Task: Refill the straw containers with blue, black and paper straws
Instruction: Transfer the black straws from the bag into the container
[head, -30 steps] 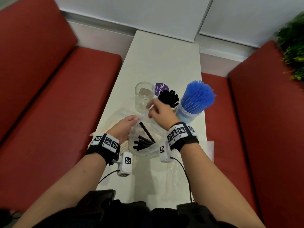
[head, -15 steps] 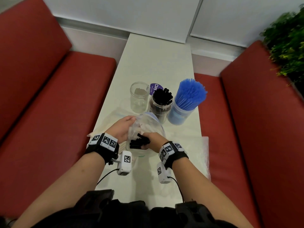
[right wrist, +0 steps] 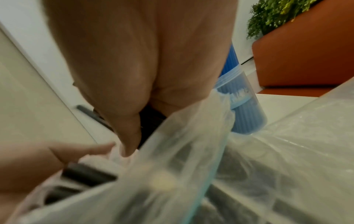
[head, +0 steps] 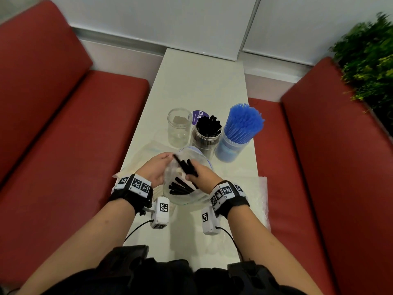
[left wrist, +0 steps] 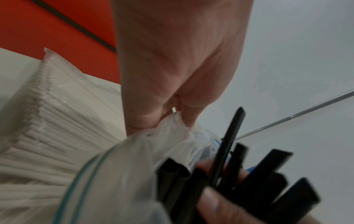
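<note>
The right hand [right wrist: 134, 68] hides its own fingertips and most of the gripped bundle of black plastic straws [head: 187, 167], while motion blur smears the clear zip-top plastic bag [right wrist: 182, 174] in the right wrist view.

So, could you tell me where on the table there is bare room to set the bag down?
The far end of the table, beyond the three jars, is bare. Between jars and hands it is crowded by the bag, paper straws and plastic wrap.

Red benches [head: 53, 124], green plant [head: 368, 56], purple sticker [head: 198, 117] on table [head: 202, 81]
</note>
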Tool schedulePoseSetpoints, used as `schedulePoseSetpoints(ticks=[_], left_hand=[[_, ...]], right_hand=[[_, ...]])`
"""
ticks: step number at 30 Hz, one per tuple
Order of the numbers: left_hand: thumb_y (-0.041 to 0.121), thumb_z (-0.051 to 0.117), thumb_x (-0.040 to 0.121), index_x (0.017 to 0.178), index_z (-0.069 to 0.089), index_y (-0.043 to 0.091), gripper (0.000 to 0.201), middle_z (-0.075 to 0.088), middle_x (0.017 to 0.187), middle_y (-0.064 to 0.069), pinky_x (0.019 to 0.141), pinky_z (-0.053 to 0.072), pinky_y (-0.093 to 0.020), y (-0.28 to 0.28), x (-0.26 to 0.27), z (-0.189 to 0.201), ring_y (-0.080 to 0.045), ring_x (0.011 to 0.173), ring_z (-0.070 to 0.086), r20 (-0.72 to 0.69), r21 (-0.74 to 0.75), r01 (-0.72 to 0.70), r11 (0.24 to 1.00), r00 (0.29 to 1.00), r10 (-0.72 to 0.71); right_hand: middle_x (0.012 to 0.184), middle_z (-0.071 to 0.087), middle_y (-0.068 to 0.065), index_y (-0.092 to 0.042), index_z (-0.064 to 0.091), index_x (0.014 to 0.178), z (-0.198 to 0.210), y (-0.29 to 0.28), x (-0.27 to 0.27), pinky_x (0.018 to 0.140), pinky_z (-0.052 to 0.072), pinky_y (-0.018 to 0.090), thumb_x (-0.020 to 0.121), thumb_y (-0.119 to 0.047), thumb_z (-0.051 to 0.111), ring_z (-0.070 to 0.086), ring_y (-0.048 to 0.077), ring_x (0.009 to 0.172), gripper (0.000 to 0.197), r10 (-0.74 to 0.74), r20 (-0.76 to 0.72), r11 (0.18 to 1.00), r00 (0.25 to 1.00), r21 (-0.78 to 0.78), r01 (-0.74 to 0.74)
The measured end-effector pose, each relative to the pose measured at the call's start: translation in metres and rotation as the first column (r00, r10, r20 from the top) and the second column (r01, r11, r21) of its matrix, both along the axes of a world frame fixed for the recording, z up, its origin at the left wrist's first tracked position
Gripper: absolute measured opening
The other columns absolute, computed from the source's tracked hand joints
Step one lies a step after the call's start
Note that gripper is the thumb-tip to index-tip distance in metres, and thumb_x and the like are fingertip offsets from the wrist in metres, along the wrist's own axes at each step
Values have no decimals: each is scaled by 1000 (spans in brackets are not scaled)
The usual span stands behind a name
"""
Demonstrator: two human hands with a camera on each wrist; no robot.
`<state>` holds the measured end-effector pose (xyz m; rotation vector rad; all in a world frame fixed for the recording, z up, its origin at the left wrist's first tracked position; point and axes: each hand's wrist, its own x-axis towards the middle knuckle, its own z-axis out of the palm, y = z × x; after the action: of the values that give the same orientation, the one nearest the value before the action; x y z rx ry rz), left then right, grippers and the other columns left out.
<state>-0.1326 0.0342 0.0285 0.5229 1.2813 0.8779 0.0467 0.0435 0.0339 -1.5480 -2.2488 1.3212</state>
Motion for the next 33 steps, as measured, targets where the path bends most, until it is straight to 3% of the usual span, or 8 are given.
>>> schedulePoseSetpoints(ticks=[5, 9, 11, 14, 19, 23, 28, 33], left_hand=[[22, 40, 110, 120, 56, 10, 23, 69, 103, -16, 67, 61, -47, 0, 0, 6, -34, 86, 69, 69, -5, -10, 1000, 998, 10], [24, 39, 110, 125, 55, 10, 26, 69, 107, -15, 66, 59, -43, 2, 0, 10, -33, 89, 69, 52, 7, 23, 1000, 998, -23], [24, 39, 110, 125, 55, 8, 27, 68, 110, -16, 65, 60, -42, 2, -1, 9, -32, 88, 70, 38, 14, 33, 999, 999, -33], [24, 40, 110, 124, 56, 8, 27, 69, 107, -15, 64, 61, -40, 2, -3, 6, -30, 87, 71, 33, 16, 33, 999, 999, -33], [25, 41, 110, 121, 58, 8, 27, 70, 102, -14, 82, 58, -50, 4, -7, 2, -34, 91, 70, 33, 15, 36, 999, 999, -36], [25, 40, 110, 116, 60, 10, 26, 72, 100, -13, 69, 61, -42, 8, -9, 2, -31, 87, 72, 28, 17, 41, 999, 999, -41], [25, 41, 110, 112, 60, 9, 25, 71, 100, -14, 93, 51, -55, 15, -11, -1, -36, 94, 69, 26, 28, 51, 998, 998, -51], [26, 40, 110, 121, 57, 8, 27, 71, 100, -12, 76, 56, -43, 18, -15, -4, -35, 91, 69, 32, 16, 44, 999, 998, -45]], right_hand=[[100, 67, -2, -17, 61, 106, 50, 20, 4, 90, 45, 29, 97, -14, 62, 62, 9, 92, 9, -112, -260, 992, 959, 20, 121], [95, 69, 8, -19, 56, 96, 99, 48, 12, 99, 51, 44, 89, -11, 65, 67, 33, 102, 14, -208, -542, 968, 814, 5, 251], [89, 68, 9, -18, 53, 95, 115, 63, 17, 96, 53, 44, 85, -9, 64, 67, 31, 92, 17, -278, -660, 935, 698, -21, 353], [77, 62, 1, -16, 53, 98, 124, 84, 24, 79, 55, 35, 92, -9, 64, 63, 19, 74, 15, -351, -740, 850, 574, 5, 526], [63, 51, -1, -8, 52, 93, 129, 100, 27, 69, 51, 36, 89, -17, 74, 52, 16, 57, 24, -412, -814, 718, 410, -12, 696], [55, 54, -4, -16, 54, 79, 141, 111, 20, 63, 50, 31, 81, -32, 82, 53, 19, 55, 33, -381, -828, 702, 411, 31, 712], [53, 54, -4, -13, 53, 82, 123, 118, 10, 56, 46, 30, 85, -28, 80, 51, 17, 51, 30, -434, -805, 691, 405, -9, 723], [54, 53, -6, -13, 52, 86, 121, 125, 10, 51, 46, 27, 85, -32, 79, 52, 16, 50, 33, -459, -803, 684, 379, -47, 728]])
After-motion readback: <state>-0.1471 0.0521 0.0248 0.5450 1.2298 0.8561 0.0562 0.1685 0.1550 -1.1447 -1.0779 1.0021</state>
